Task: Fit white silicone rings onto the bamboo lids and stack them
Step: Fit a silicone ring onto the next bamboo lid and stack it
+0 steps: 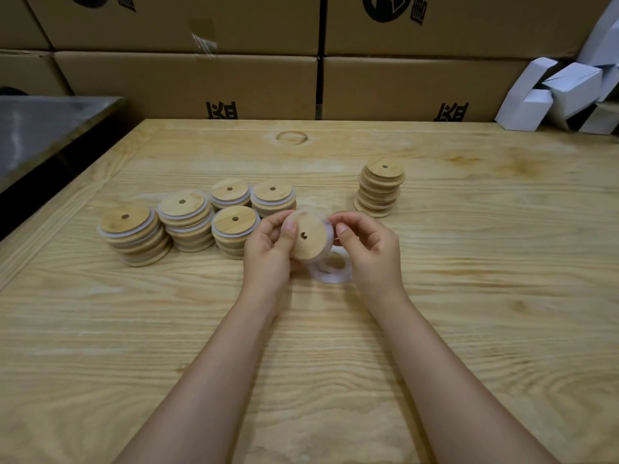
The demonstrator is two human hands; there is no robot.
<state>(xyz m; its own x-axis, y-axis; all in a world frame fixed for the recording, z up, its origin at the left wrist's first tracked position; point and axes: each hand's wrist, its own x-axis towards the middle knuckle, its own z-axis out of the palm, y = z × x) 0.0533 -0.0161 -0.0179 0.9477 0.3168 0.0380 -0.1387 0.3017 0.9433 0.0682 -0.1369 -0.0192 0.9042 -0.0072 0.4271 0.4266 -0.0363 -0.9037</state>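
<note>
A round bamboo lid [308, 237] with a small centre hole is held tilted above the table, a white silicone ring showing around its rim. My left hand [268, 252] grips its left edge with the thumb on top. My right hand [371, 249] pinches the ring at the lid's right edge. Below the lid, a small pile of loose white rings [330, 269] lies on the table. Several stacks of ringed lids [187, 221] stand to the left. One stack of bare lids [380, 189] stands at the right rear.
The wooden table [469, 296] has a raised border. Cardboard boxes [201, 82] form a wall behind it. Folded white cartons [562, 95] are piled at the back right. A dark metal surface [43, 128] adjoins the table at the left.
</note>
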